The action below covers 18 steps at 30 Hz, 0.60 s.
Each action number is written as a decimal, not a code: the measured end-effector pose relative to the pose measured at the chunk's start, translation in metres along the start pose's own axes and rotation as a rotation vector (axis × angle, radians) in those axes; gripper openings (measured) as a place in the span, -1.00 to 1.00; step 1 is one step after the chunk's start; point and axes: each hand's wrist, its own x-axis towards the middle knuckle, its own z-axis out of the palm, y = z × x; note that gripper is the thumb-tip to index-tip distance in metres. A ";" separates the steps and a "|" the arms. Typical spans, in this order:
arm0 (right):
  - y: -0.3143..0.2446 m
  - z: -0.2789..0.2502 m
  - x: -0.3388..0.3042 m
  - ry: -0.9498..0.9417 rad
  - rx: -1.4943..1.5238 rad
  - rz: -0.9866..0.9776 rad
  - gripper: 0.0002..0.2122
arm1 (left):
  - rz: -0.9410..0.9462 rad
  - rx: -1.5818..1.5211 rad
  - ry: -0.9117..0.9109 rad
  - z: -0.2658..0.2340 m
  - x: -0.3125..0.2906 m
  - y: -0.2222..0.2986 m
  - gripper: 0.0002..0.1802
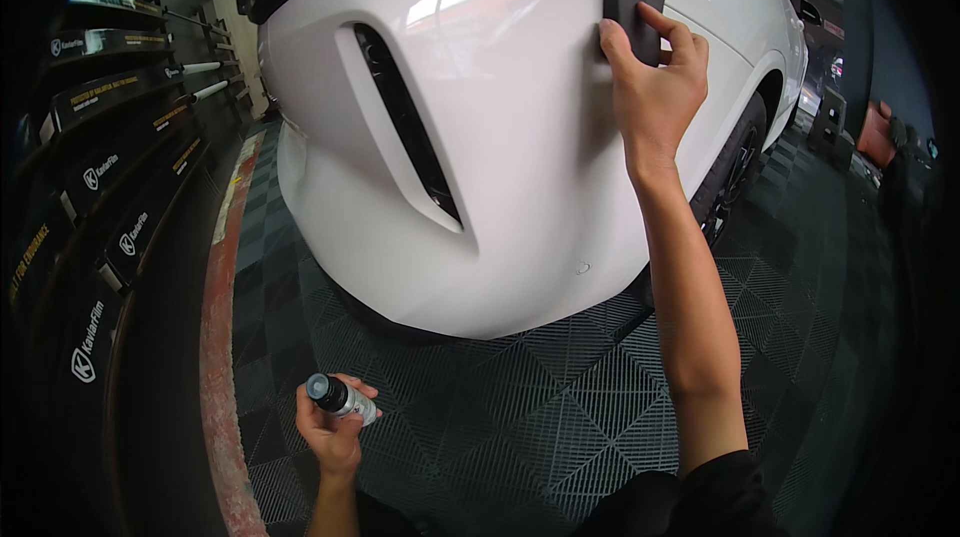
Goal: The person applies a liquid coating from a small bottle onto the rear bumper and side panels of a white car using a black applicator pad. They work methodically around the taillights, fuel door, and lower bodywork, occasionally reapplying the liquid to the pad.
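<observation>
A glossy white car bumper (530, 187) fills the middle of the head view, with a slanted black vent (405, 122) in it. My right hand (662, 87) grips a black rectangular applicator block (628, 7) between thumb and fingers. The block lies against the upper right of the white bodywork, near a panel seam. Low on the left, apart from the car, my left hand (330, 432) is wrapped round a small bottle (345, 399) with a black neck and a pale top. The block's face towards the paint is hidden.
Dark tiled flooring (560, 417) with a ribbed pattern lies below the car. Shelves of black boxes (110, 187) line the left, behind a worn reddish kerb (222, 337). A black wheel (735, 172) shows at right. Farther right are dark, blurred items beside a wall.
</observation>
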 end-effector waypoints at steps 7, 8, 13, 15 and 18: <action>-0.094 0.041 -0.003 -0.173 -0.012 -0.121 -0.64 | -0.007 0.010 0.015 -0.007 -0.001 0.004 -0.40; -0.108 0.045 -0.009 -0.154 -0.017 -0.171 -0.64 | 0.004 0.004 0.018 -0.008 0.000 0.006 -0.40; -0.133 0.026 -0.014 -0.412 0.077 -0.218 -0.68 | 0.018 -0.025 0.002 -0.003 0.001 0.009 -0.37; -0.136 0.006 0.002 -0.624 0.102 -0.203 -0.69 | 0.010 -0.047 -0.009 0.005 0.002 0.010 -0.33; -0.102 0.027 -0.004 -0.587 0.090 -0.564 -0.70 | 0.016 -0.096 0.013 -0.006 0.000 0.018 -0.31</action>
